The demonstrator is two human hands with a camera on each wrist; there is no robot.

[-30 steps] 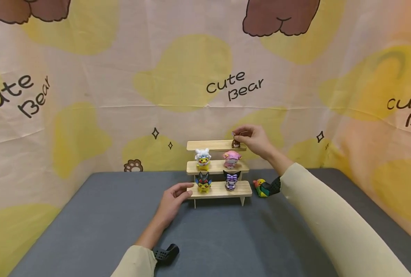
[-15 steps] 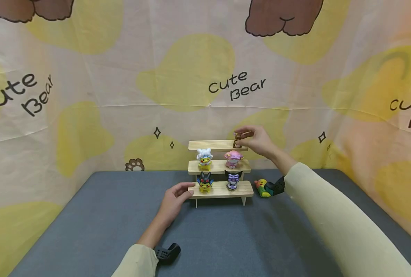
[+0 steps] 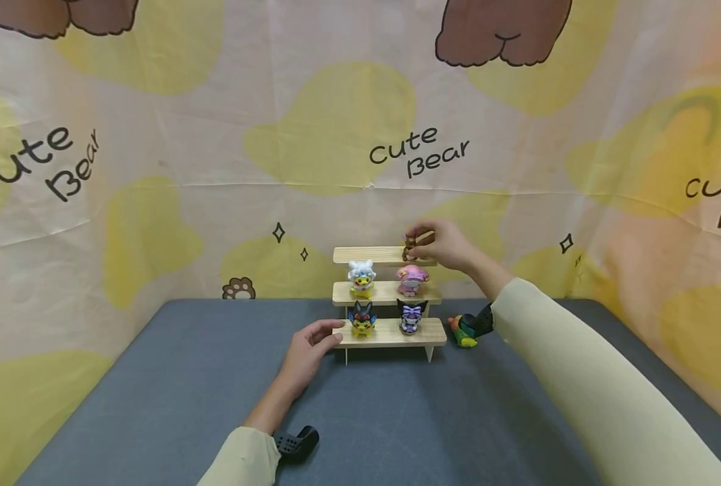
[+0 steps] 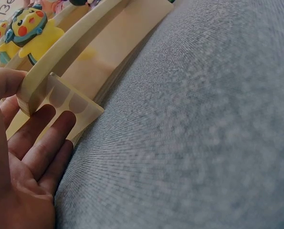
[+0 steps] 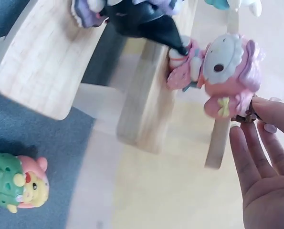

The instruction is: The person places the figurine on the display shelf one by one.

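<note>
A three-tier wooden display stand (image 3: 385, 335) stands in the middle of the table. My left hand (image 3: 307, 352) grips the left end of its lowest tier; in the left wrist view, fingers reach below the board, by a pale leg (image 4: 70, 98). At the top tier's right end, my right hand (image 3: 448, 244) pinches a small brown figurine (image 3: 407, 248), mostly hidden in the right wrist view. On the middle tier are a white-hooded yellow figurine (image 3: 361, 279) and a pink-hooded figurine (image 3: 412, 280). A black-eared yellow figurine (image 3: 362, 320) and a purple-and-black figurine (image 3: 410, 316) occupy the lowest.
A figurine in green and yellow (image 5: 8, 181) lies on the dark grey table (image 3: 154, 398), right of the stand and near my right wrist's black camera mount (image 3: 483, 320). Behind the table hangs a printed cloth (image 3: 312, 148) with yellow patches and lettering.
My right hand has shifted a little left along the top tier with the brown figurine. My left hand keeps its place on the lowest tier.
</note>
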